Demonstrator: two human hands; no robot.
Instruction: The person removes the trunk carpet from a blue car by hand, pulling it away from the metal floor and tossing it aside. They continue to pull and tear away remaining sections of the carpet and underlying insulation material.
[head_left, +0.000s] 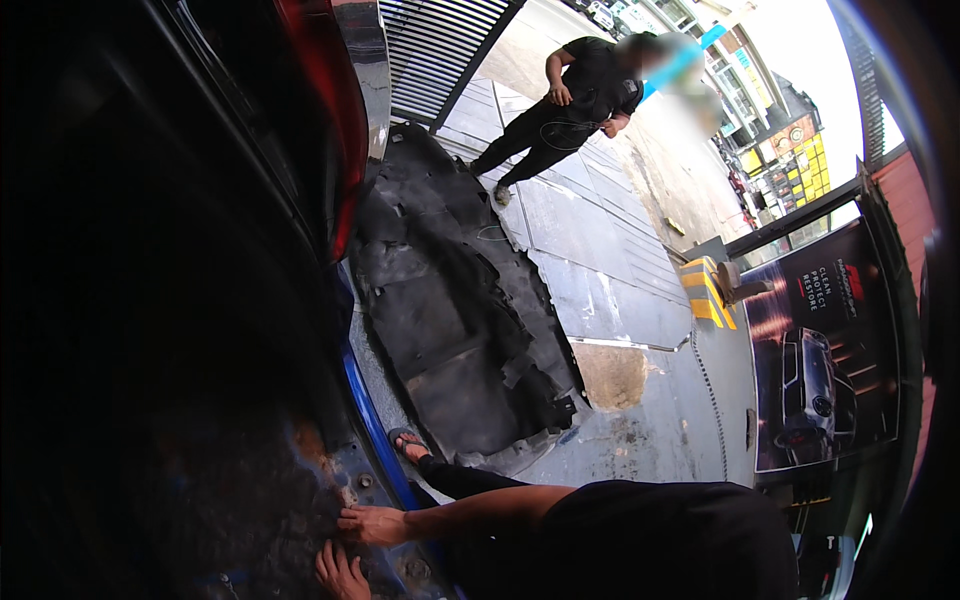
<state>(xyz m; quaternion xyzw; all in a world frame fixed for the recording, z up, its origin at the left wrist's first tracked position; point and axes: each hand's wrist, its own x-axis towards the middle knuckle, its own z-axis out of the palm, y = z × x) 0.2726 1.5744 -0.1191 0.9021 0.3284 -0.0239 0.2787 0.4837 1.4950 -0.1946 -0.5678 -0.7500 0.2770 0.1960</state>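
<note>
At far left we see the car's floor (240, 490), dark and rust-marked. On it lies our left hand (343, 577), fingers part-curled, and just beside it our right hand (375, 525), fingers bent; in this deep shade we cannot tell whether either grips anything. Next comes the blue sill (368, 402), then a black mat (430, 310) spread on the ground (650, 430), a co-worker (590, 95) standing beside it, and farther right a poster (775, 365)

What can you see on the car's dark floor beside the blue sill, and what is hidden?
The right hand and left hand are on the dark floor, near a rust-coloured patch. The surface beneath the hands is covered and cannot be seen.
</note>
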